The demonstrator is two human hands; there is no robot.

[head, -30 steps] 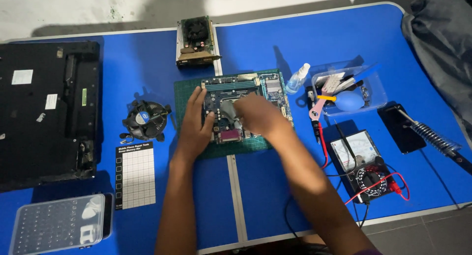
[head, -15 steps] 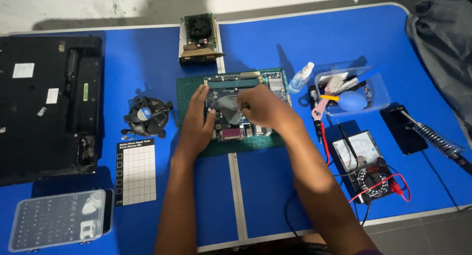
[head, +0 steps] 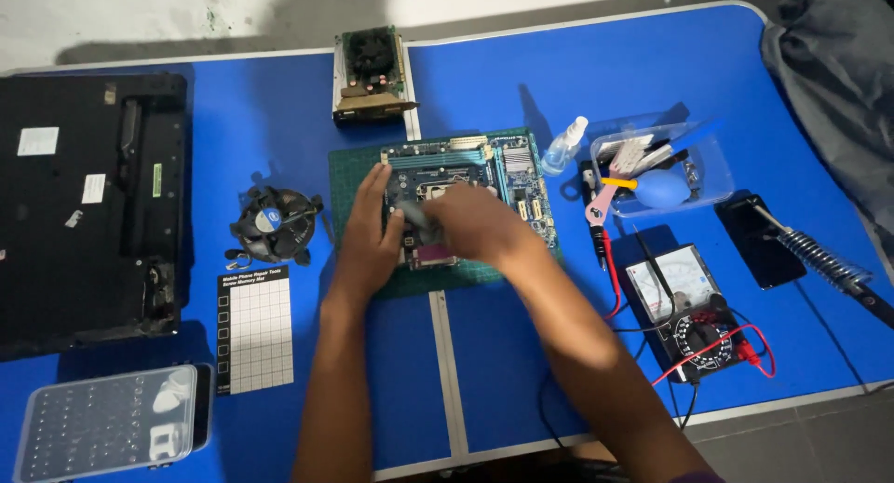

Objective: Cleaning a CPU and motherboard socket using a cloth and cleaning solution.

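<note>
Both hands cover the middle of the circuit board at the frame's centre, so whatever lies under them is hidden. The right hand is blurred, and the small grey thing at its fingers cannot be made out, nor whether it is gripped. The left hand hides the board's left edge. Both forearms are cut off by the bottom edge. The black case runs off the left edge, the grey cloth off the right, and the soldering iron too. The parts in the clear tub are jumbled beyond telling.
</note>
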